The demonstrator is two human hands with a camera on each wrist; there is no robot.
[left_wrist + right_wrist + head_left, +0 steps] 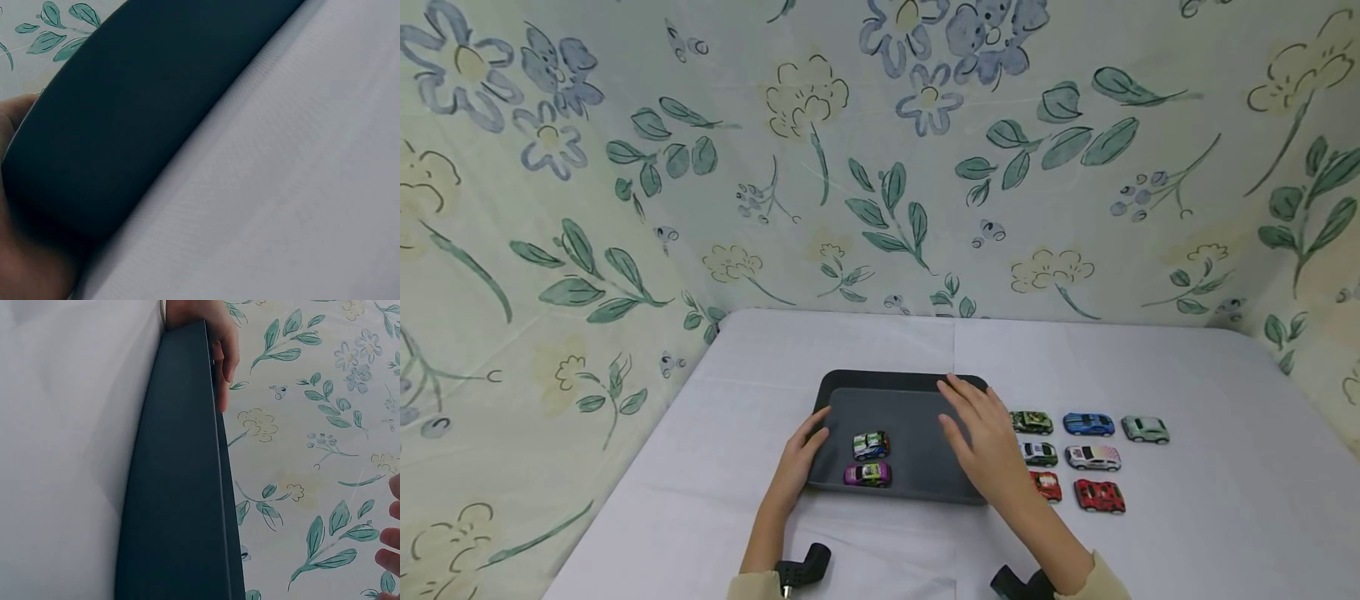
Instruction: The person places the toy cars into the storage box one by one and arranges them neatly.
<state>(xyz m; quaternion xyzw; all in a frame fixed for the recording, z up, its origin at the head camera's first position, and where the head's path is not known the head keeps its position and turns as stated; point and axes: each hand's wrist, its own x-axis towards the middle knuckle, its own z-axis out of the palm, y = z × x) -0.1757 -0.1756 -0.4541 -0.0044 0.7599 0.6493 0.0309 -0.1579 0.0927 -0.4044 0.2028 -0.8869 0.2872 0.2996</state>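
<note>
Hands, head view: left hand (801,458) grips the left rim of the dark tray (917,467), thumb on the edge; right hand (985,437) lies over the tray's right side, fingers loosely spread and not closed on anything.
Tray, head view: sits on the white tabletop (1187,525), centre front; green-white car (871,445) and purple car (867,475) inside, near the left wall, just beside each other.
Cars outside, head view: rows right of the tray, e.g. blue car (1088,424), red car (1100,496).
Left wrist view: tray (137,106) outer wall up close, left hand (25,250) touching it; grip itself can't be made out here.
Right wrist view: tray (181,487) edge-on, left hand (219,337) fingers hooked over the far rim; right hand (390,544) fingertips only, apart.
Doing it well, judgement: keep the left hand steadying the tray flat so the two cars don't roll; bring the right hand to the nearest loose car without nudging the rows.
</note>
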